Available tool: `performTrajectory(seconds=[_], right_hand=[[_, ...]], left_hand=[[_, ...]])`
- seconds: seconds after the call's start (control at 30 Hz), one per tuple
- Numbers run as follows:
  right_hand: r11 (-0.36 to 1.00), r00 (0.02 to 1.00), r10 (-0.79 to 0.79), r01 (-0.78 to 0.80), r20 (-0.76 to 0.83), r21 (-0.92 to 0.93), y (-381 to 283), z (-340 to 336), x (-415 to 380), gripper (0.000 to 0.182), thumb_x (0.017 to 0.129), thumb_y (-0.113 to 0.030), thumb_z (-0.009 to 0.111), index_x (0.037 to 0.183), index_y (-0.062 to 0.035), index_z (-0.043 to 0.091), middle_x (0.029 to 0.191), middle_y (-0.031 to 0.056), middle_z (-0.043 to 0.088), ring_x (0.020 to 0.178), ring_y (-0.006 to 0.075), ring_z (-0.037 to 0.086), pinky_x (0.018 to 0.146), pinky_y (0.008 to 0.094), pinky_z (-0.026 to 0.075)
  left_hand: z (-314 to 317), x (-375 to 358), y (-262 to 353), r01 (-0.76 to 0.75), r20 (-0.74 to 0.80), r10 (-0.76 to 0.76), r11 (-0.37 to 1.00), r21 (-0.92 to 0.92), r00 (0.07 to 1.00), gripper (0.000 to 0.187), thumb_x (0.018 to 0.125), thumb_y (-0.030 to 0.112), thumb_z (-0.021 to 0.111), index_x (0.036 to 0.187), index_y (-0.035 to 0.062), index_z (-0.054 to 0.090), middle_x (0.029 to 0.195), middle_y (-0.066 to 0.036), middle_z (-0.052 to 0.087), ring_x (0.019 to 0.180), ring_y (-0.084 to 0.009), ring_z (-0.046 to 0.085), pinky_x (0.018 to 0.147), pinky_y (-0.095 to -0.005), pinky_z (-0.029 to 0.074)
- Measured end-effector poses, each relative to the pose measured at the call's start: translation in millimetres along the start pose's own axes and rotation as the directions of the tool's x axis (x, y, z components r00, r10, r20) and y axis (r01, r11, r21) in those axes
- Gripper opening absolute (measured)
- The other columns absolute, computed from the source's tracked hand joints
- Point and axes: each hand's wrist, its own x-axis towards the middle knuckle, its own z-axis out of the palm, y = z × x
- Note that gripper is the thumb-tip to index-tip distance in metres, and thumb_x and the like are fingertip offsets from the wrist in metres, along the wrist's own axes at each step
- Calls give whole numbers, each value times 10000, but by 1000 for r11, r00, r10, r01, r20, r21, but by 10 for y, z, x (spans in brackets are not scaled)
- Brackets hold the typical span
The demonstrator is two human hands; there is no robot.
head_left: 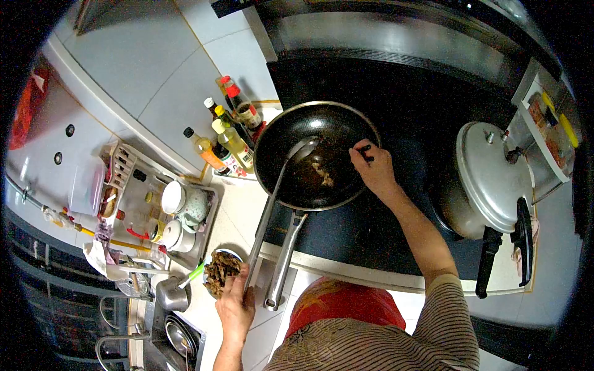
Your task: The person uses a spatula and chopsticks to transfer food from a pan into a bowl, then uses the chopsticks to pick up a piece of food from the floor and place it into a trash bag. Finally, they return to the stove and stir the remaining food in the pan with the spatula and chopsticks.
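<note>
Over the right side of a dark wok (297, 185), my right hand (375, 172) is closed in a pinch on a small dark piece (367, 152), whose kind I cannot tell. Some pale bits of food (323, 174) lie in the wok's bottom. A long-handled metal ladle (278, 179) rests with its head in the wok, its handle running down beside my left hand (236, 306). That hand is closed at the near rim of a bowl (230, 252) filled with dark brown chopped food (220, 272). The wok's steel handle (284, 263) points toward me.
A pressure cooker (492, 179) stands on the right of the black stove. Sauce bottles (232, 145) are grouped left of the wok. Farther left are a dish rack (198, 232) with cups, a small saucepan (173, 295) and a sink (158, 331) with pans.
</note>
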Motion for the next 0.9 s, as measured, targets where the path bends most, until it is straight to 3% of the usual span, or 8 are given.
performTrajectory(seconds=[0.2,0.4,0.5,0.6,0.9], right_hand=[[999,994,-13,16,-106,28,51,-6,-42,176,791,-264,598,834,-93,590,581,124,579,492,273,563,461,370,432],[999,992,32,-28,-123,39,34,-59,-79,174,803,-263,588,811,-90,593,540,95,546,461,230,542,450,353,420],[997,993,72,-68,-96,42,13,-90,-113,170,801,-253,593,817,-85,593,567,101,568,474,225,555,461,344,428],[977,995,-27,47,-96,207,-30,-16,-166,165,797,-243,600,819,-80,594,596,108,590,497,224,576,478,339,439],[999,994,31,-33,-104,-16,-43,-143,-159,165,799,-256,589,799,-91,594,561,113,576,471,275,563,450,358,439]], left_hand=[[51,-13,27,-38,-34,38,999,-22,999,507,651,-48,578,1123,134,545,865,-133,574,691,-328,599,577,-390,495],[91,-17,31,-54,-44,56,998,38,997,481,649,-43,585,1102,117,553,849,-128,571,680,-316,598,578,-385,494],[93,-4,51,-80,-38,78,996,-44,996,462,646,-36,601,1083,107,561,847,-134,569,696,-313,598,595,-387,493],[118,-11,43,-59,-30,57,994,-87,998,458,645,-25,620,1082,101,567,845,-140,566,719,-316,598,612,-390,491],[101,-19,100,22,19,-17,945,-327,1000,248,780,50,601,1027,29,602,891,-153,578,816,-274,586,696,-333,475]])
